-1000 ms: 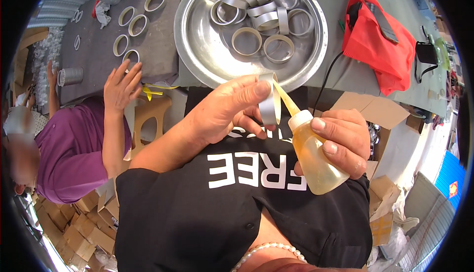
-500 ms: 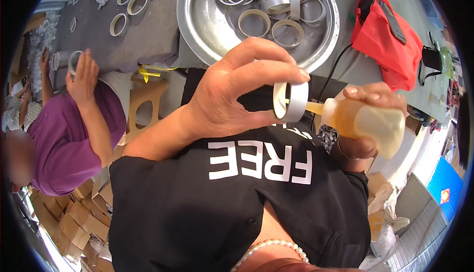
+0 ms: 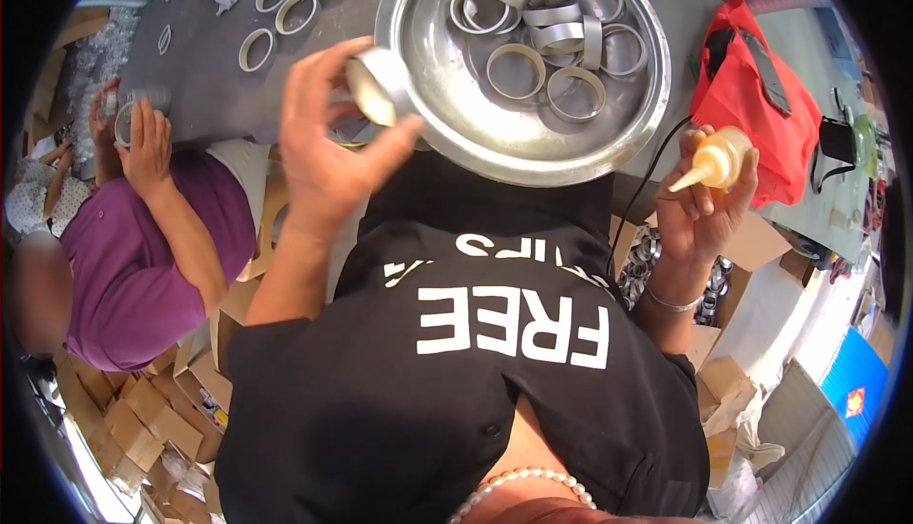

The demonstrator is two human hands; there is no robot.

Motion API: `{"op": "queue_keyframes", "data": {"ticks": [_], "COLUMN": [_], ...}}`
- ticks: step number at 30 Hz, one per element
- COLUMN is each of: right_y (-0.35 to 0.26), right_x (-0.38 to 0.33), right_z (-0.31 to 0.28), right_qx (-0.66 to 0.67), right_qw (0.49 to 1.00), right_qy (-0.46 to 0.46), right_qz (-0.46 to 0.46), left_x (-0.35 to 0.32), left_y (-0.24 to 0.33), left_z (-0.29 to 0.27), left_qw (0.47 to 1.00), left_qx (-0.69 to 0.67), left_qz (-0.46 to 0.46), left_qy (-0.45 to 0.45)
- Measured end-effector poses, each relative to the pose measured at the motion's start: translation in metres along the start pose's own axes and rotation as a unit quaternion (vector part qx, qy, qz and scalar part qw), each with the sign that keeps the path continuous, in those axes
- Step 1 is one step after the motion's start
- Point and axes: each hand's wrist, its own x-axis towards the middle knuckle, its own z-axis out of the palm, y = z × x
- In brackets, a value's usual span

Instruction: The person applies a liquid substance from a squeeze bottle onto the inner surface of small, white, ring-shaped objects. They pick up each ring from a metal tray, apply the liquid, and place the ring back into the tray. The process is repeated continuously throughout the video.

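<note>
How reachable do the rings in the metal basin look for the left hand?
Probably yes: the left hand is at the left side of the basin, nothing visible between, though it holds a ring.

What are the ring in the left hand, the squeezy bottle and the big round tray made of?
The ring looks satin silver outside and pale inside: maybe metal or coated plastic, I can't tell. The bottle is probably smooth plastic, since it looks cloudy and lets light through. The tray seems polished metal, because it's grey with bright reflections.
</note>
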Motion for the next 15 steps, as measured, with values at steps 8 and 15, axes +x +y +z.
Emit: {"op": "queue_keyframes", "data": {"ticks": [8, 15], "right_y": [-0.003, 0.002], "right_x": [-0.004, -0.007], "right_z": [0.002, 0.014], "right_qx": [0.001, -0.009], "right_qw": [0.997, 0.995], "right_qy": [0.068, 0.074], "right_qz": [-0.039, -0.059], "left_x": [0.024, 0.06], "left_y": [-0.025, 0.024], "left_z": [-0.003, 0.1], "left_qw": [0.974, 0.902], "left_qx": [0.208, 0.295], "left_qz": [0.022, -0.018], "left_qy": [0.085, -0.314]}}
